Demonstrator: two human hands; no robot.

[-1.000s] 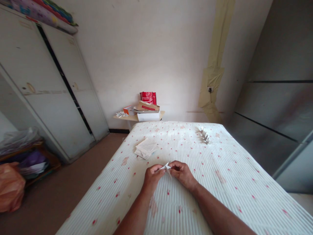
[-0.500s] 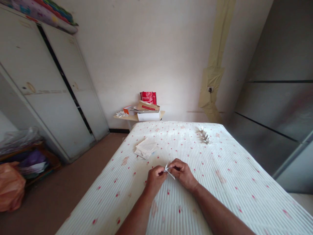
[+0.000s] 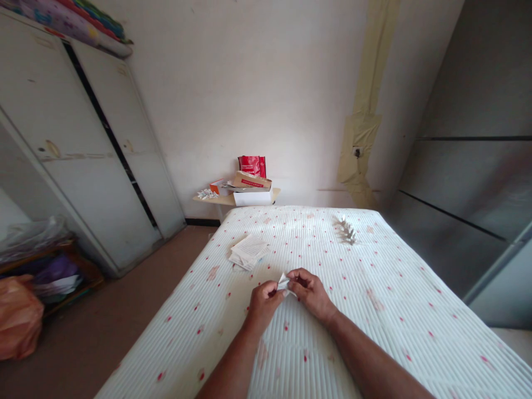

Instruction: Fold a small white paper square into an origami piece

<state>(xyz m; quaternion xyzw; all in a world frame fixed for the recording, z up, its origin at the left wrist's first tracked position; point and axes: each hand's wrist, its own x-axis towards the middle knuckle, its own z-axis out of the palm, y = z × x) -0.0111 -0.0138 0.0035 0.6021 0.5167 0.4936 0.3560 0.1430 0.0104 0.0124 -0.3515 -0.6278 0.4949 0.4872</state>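
A small folded white paper (image 3: 284, 282) is pinched between my two hands above the front middle of the bed. My left hand (image 3: 263, 300) is closed on its left side, thumb and forefinger together. From the right, my right hand (image 3: 310, 293) is closed on the same paper, fingers curled. The fingers cover part of the folds. Beyond my left hand, a loose stack of printed paper sheets (image 3: 249, 250) lies on the bedspread (image 3: 291, 343). Several folded paper pieces (image 3: 346, 230) stand in a row at the far right of the bed.
Behind the bed, a small table (image 3: 224, 200) bears a white box (image 3: 252, 198), a red bag (image 3: 251, 165) and a pile of folded papers (image 3: 206, 194). A cabinet (image 3: 83, 155) stands left, a grey one (image 3: 465, 166) right. An orange bag (image 3: 19, 316) lies lower left.
The paper between my fingers has changed shape; it shows a broader face at the top and its lower right point shows less. Both hands have stayed in nearly the same place.
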